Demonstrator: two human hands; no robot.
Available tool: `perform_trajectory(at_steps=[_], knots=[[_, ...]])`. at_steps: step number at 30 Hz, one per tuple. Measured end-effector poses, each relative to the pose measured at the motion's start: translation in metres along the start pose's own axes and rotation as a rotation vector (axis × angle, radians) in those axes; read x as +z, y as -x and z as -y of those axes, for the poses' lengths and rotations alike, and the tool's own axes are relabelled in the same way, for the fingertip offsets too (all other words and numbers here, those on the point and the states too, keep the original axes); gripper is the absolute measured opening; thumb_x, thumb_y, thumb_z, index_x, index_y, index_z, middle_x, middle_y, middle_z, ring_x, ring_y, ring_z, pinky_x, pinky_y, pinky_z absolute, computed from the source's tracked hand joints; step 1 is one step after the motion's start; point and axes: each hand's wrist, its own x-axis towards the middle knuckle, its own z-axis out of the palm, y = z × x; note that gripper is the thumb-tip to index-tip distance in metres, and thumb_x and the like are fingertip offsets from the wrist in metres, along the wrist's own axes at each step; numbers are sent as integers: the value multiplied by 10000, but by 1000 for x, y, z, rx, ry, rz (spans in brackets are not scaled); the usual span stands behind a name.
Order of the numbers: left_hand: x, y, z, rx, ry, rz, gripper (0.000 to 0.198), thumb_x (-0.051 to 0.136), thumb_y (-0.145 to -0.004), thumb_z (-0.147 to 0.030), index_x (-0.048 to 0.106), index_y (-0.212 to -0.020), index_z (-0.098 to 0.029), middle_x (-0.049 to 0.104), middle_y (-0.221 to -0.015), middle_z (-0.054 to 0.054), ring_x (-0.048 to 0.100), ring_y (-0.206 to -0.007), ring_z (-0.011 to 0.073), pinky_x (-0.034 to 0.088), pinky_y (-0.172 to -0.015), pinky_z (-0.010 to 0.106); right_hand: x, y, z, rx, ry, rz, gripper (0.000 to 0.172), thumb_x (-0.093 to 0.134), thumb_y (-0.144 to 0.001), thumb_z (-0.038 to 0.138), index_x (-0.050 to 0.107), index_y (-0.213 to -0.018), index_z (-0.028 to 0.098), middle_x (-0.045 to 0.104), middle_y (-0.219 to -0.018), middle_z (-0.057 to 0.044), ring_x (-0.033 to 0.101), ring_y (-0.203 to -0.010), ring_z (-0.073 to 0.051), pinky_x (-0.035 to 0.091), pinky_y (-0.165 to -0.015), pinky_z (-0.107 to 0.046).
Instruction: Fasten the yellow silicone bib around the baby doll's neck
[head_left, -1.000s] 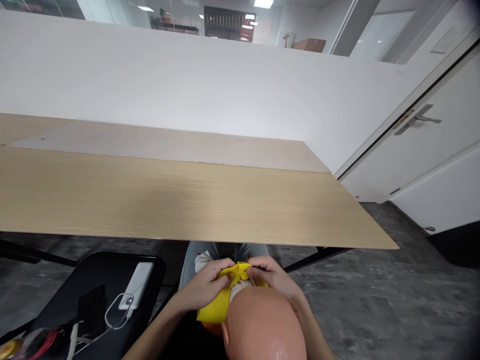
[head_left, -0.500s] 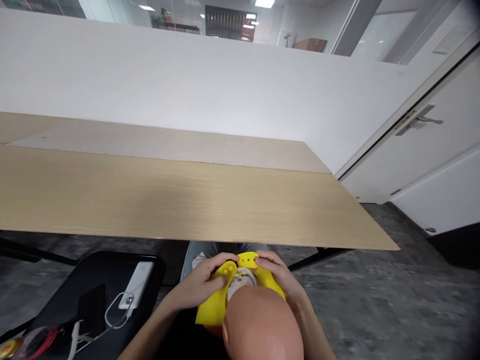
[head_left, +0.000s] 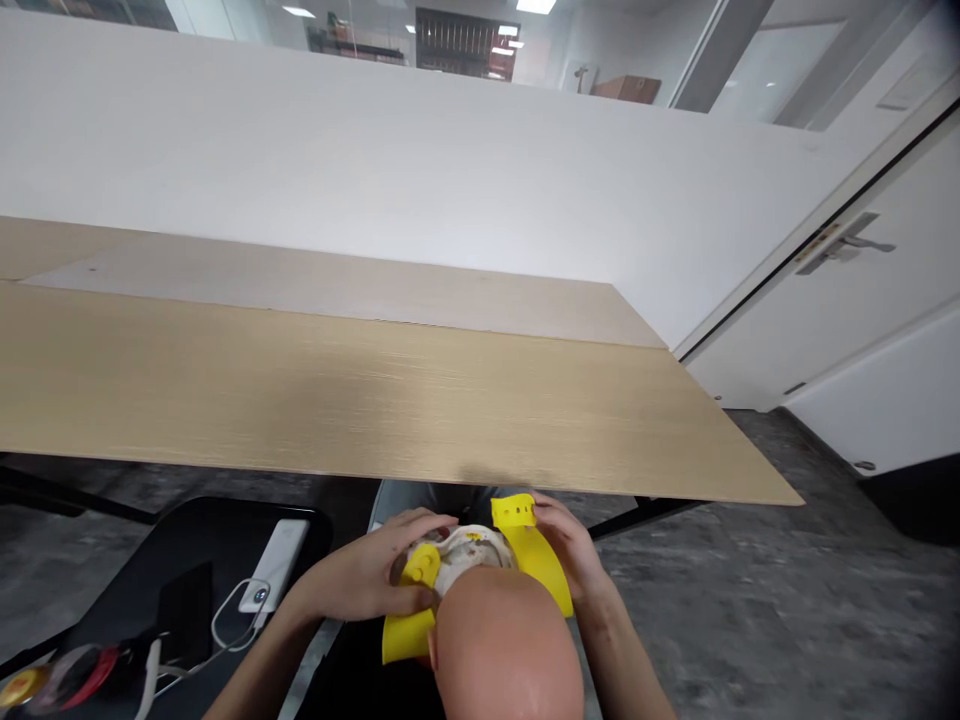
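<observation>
A bald doll [head_left: 506,640] lies in front of me, its head nearest the camera, and a white printed garment [head_left: 469,548] shows at its chest. Around its neck sits a yellow silicone bib [head_left: 409,636], with its two strap ends apart. My left hand [head_left: 367,575] holds the studded strap [head_left: 422,565] against the garment. My right hand [head_left: 571,545] pinches the strap with holes [head_left: 514,512] at the far side. The doll's head hides the lower middle of the bib.
A wooden table edge [head_left: 375,440] runs just beyond my hands. At the left, a black seat [head_left: 225,530] carries a white power bank [head_left: 274,565], a cable and a dark phone [head_left: 184,610]. Grey floor [head_left: 750,600] and a white door [head_left: 847,310] lie right.
The bib's strap ends were together and have separated. The holed strap has moved up and right, and the studded strap down and left, with my hands following them.
</observation>
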Motion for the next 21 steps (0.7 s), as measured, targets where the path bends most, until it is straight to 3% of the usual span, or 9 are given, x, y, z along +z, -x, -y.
perform_trajectory(at_steps=[4,7,14,19,21], knots=[[6,-3,3,15,-63,-8,694,740,-718,-287,498,-1369,-293,546,-1355,63,483,-1249,287,357,-1091,400,3,4,6,-118,-59,229,90,592,-771,250,627,-778,168,608,-833,-48,559,-749,-173,423,-687,-281],[12,-4,6,20,-60,-20,556,705,-761,-287,560,-1298,-300,586,-1309,50,510,-1220,268,371,-1074,387,0,8,7,-118,-106,237,106,550,-806,246,622,-861,190,572,-816,-39,541,-748,-166,423,-705,-280],[17,-6,9,0,-18,-77,535,704,-773,-336,575,-1289,-277,603,-1305,61,547,-1186,260,396,-1052,373,-26,23,6,-233,78,-13,232,570,-895,403,612,-898,175,547,-839,-44,507,-759,-154,416,-705,-268],[19,-12,9,6,1,-79,540,706,-767,-334,580,-1286,-253,616,-1300,66,564,-1170,256,411,-1042,368,-34,35,3,-393,539,-221,307,645,-845,449,600,-810,147,530,-772,-24,474,-705,-126,386,-632,-225],[20,-15,10,1,9,-72,542,708,-764,-319,579,-1284,-244,624,-1292,62,575,-1160,245,416,-1036,348,-35,39,1,-428,688,-326,334,669,-810,476,624,-868,150,525,-750,-15,471,-683,-124,393,-608,-217]])
